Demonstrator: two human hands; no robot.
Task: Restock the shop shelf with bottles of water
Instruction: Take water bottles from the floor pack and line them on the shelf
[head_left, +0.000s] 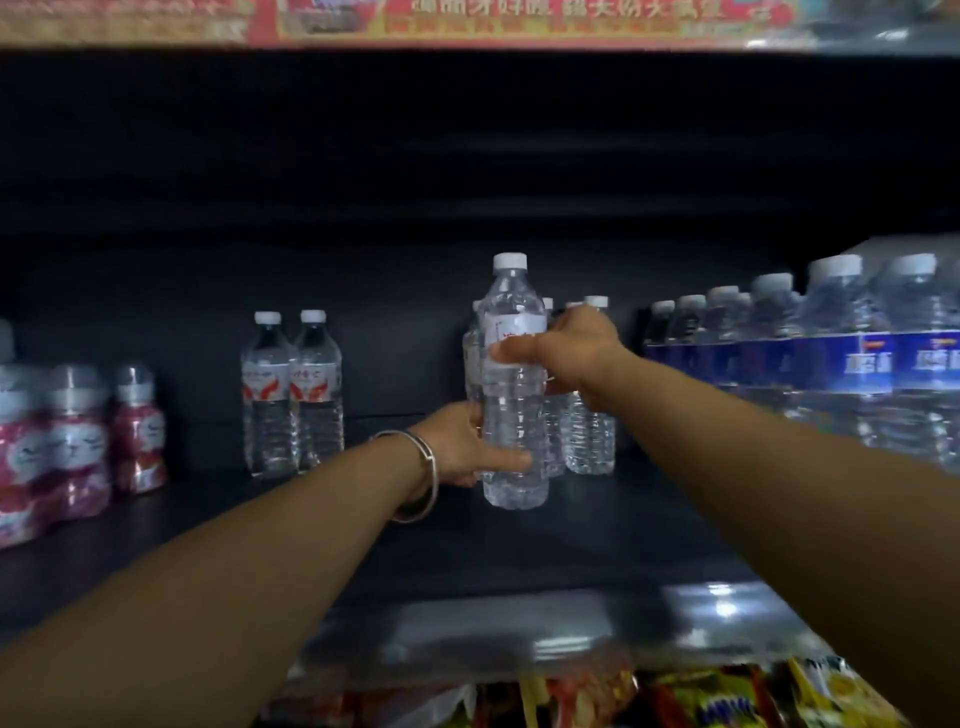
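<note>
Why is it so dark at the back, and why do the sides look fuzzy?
Head view: the shelf back lies in deep shadow; the pink packs and the banner are blurred; the held bottle is sharpest; glare shines on the shelf's front edge.

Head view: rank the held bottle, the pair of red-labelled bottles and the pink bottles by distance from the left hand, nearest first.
1. Held bottle: gripped low down by the left hand, centre of the shelf.
2. Pair of red-labelled bottles: standing to the hand's left, further back.
3. Pink bottles: far left end of the shelf.
</note>
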